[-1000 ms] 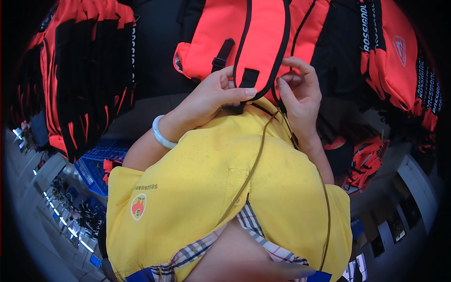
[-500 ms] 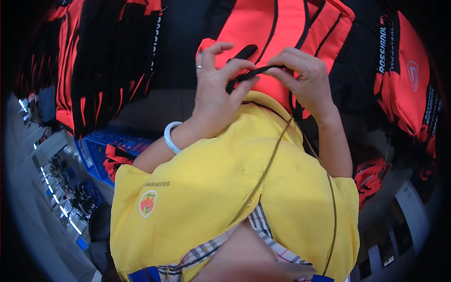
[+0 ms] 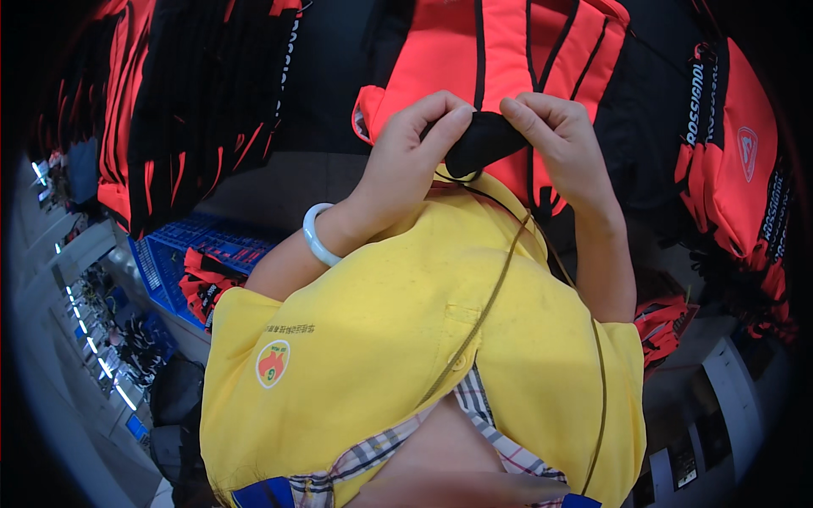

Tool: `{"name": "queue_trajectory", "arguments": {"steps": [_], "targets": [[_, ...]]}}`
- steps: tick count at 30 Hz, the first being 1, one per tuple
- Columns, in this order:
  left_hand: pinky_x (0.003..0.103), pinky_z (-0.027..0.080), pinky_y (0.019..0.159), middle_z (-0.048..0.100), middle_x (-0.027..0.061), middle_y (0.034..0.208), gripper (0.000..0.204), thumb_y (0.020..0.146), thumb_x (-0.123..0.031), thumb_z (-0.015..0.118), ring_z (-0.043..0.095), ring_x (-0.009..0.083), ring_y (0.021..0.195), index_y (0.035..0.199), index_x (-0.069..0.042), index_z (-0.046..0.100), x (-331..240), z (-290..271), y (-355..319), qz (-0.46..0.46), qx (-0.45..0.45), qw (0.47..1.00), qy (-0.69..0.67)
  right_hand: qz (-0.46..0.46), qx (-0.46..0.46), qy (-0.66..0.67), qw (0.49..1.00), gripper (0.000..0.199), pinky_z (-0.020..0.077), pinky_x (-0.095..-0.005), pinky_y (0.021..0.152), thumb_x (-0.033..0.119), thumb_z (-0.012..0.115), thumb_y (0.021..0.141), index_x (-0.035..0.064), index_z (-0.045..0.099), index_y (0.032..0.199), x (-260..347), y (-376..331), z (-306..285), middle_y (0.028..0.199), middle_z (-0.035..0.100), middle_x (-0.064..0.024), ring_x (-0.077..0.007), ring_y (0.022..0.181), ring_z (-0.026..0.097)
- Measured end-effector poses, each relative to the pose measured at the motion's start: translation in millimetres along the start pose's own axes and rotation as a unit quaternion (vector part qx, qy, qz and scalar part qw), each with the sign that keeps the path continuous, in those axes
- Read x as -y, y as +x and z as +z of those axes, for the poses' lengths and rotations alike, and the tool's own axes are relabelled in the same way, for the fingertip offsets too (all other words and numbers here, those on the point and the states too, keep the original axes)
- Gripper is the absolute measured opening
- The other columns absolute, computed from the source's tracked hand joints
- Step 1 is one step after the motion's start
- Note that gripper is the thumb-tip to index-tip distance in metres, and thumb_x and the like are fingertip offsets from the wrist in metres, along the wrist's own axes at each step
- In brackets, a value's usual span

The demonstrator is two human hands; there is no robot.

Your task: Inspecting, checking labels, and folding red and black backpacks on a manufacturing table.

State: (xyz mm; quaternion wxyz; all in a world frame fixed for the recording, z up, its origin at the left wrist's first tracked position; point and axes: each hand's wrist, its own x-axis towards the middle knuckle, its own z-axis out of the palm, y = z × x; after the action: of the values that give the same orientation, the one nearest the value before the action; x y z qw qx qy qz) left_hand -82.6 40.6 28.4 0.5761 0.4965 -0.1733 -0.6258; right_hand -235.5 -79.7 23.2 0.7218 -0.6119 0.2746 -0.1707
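Observation:
A small black fabric piece point(image 3: 484, 142) is stretched between my two hands in front of my yellow shirt. My left hand point(image 3: 415, 144) pinches its left upper corner between thumb and fingers. At its right upper corner, my right hand point(image 3: 559, 135) grips the edge the same way. Just beyond lies a red sewn fabric panel point(image 3: 432, 59) with black strips running along it. It looks like part of a bag, and its near end passes under the black piece and my hands.
To the left, a stack of red and black sewn pieces point(image 3: 203, 110) hangs over the edge. Below it stands a blue plastic crate point(image 3: 161, 262) beside bundled red pieces point(image 3: 203, 284). More red and black pieces point(image 3: 728, 161) are piled at the right. Dark surface surrounds the red panel.
The black piece was folded narrow between my fingers and now spreads flat, hanging down. My left hand's raised fingers have curled in, and both hands now hold its upper corners.

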Motion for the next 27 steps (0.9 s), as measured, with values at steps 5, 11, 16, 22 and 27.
{"name": "queue_trajectory", "arguments": {"steps": [5, 11, 16, 22, 27], "targets": [[0.032, 0.051, 0.066, 0.062, 0.013, 0.085, 0.023, 0.082, -0.009, 0.07, 0.063, 0.0265, 0.079, 0.1, -0.001, 0.058, -18, 7, 2, 0.343, 0.003, 0.774, 0.532, 0.016, -0.025, -0.115, 0.993, 0.028, 0.042, -0.0241, 0.057, 0.022, 0.061, 0.093, -0.0038, 0.065, 0.084, -2, -2, 4, 0.064, 0.06, -0.0042, -0.0072, 0.059, 0.053], [0.035, 0.05, 0.06, 0.062, 0.0118, 0.084, 0.024, 0.081, -0.011, 0.071, 0.062, 0.0298, 0.072, 0.097, -0.002, 0.057, -13, 3, -1, 0.341, -0.03, 0.749, 0.568, 0.013, -0.033, -0.214, 0.976, 0.027, 0.0402, -0.0288, 0.054, 0.024, 0.061, 0.091, -0.0015, 0.066, 0.09, 0, 3, 11, 0.064, 0.058, -0.0119, -0.0147, 0.054, 0.051], [0.037, 0.045, 0.053, 0.058, 0.0126, 0.079, 0.017, 0.086, -0.014, 0.066, 0.056, 0.0286, 0.062, 0.092, -0.002, 0.056, -11, -9, -2, 0.315, -0.036, 0.726, 0.61, -0.028, -0.051, -0.189, 0.98, 0.022, 0.0415, -0.0277, 0.057, 0.02, 0.06, 0.092, -0.0006, 0.067, 0.095, -9, 7, 17, 0.067, 0.06, -0.0098, -0.0148, 0.057, 0.052], [0.028, 0.035, 0.05, 0.043, 0.0045, 0.066, 0.014, 0.094, -0.013, 0.053, 0.042, 0.0124, 0.056, 0.085, -0.002, 0.052, -10, -22, -14, 0.155, -0.05, 0.907, 0.389, -0.197, -0.026, -0.183, 0.963, 0.019, 0.0408, -0.0242, 0.069, 0.007, 0.074, 0.077, 0.0066, 0.069, 0.095, -7, 8, 19, 0.08, 0.065, -0.0021, -0.0102, 0.062, 0.052], [0.022, 0.032, 0.056, 0.037, -0.0032, 0.069, 0.02, 0.097, -0.015, 0.046, 0.034, 0.004, 0.064, 0.081, -0.002, 0.047, -7, -15, -20, 0.076, -0.021, 0.974, 0.214, -0.193, -0.036, -0.237, 0.951, 0.012, 0.0369, -0.025, 0.069, 0.011, 0.073, 0.078, 0.0083, 0.069, 0.089, -10, 9, 24, 0.077, 0.065, 0.0011, -0.0106, 0.06, 0.049]]}}
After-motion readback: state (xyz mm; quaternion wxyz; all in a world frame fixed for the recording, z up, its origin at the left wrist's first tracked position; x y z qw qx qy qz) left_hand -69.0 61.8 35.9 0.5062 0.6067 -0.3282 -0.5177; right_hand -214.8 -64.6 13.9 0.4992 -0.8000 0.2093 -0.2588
